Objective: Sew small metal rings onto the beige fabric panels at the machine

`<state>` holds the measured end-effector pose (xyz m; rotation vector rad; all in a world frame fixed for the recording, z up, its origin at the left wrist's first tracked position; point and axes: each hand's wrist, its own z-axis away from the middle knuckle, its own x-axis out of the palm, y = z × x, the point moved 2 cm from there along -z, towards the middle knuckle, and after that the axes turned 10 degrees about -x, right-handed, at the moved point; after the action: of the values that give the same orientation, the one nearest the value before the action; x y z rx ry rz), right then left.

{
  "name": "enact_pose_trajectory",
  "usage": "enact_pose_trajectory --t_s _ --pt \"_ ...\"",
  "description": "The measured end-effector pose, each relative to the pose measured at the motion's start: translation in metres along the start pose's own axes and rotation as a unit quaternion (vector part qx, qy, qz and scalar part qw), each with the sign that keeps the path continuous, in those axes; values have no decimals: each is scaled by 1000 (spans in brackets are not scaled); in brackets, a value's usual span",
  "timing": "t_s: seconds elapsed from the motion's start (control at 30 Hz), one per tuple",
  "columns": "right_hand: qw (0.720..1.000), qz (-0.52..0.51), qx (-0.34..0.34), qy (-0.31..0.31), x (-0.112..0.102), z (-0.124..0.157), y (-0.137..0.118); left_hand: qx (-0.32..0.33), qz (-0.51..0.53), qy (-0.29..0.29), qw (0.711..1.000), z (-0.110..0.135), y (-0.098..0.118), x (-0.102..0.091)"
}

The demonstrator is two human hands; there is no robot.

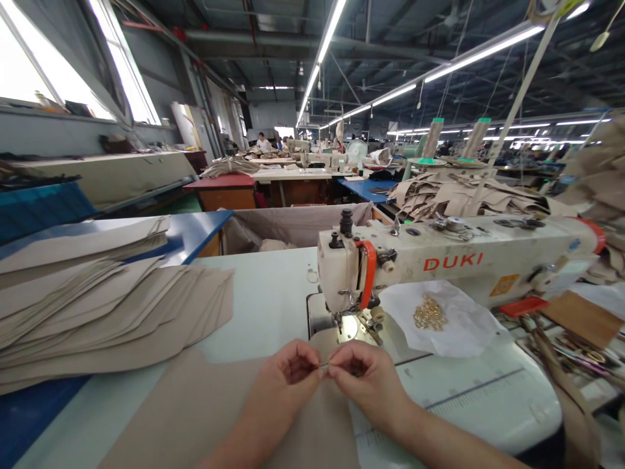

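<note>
My left hand (291, 372) and my right hand (367, 378) meet just in front of the sewing machine (342, 267). Both are closed in a pinch, fingertips almost touching, on one small thin piece (323, 365) with a pale, slightly golden look; its kind is too small to tell. Beneath them lies a large beige fabric panel (215, 397), its narrow end reaching towards the lit needle area (349, 326). Right of the needle, a heap of small gold metal rings or buckles (430, 314) rests on a white sheet (463, 326).
Stacked beige panels (112, 306) lie on the left over a blue tabletop (205, 228). Scissors and other tools (586, 352) sit at the right beside a red tray (525, 306). Behind the machine are piled beige strips (449, 192) and thread cones (432, 140). A person (263, 143) is far off.
</note>
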<state>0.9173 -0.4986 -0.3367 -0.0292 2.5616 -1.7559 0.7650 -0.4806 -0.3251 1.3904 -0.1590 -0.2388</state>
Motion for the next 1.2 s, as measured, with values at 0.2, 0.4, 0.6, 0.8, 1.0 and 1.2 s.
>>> enact_pose_trajectory --t_s 0.2,0.4,0.6,0.8,1.0,1.2 --pt "998 -54 43 9 -1 1 -1 23 -16 11 1000 2 1 0" --pt "999 -3 37 -1 -3 0 -5 33 -33 15 999 4 0 -1" --pt "997 67 6 -26 -3 1 -6 41 -46 35 998 3 0 -1" --pt "987 144 -27 -64 -5 0 -16 46 -120 15 992 3 4 0" --pt "981 182 60 -32 -19 -8 -7 243 -433 72 865 3 -2 -6" --pt "964 219 138 -67 -20 -26 -2 250 -569 67 780 8 -21 -4"
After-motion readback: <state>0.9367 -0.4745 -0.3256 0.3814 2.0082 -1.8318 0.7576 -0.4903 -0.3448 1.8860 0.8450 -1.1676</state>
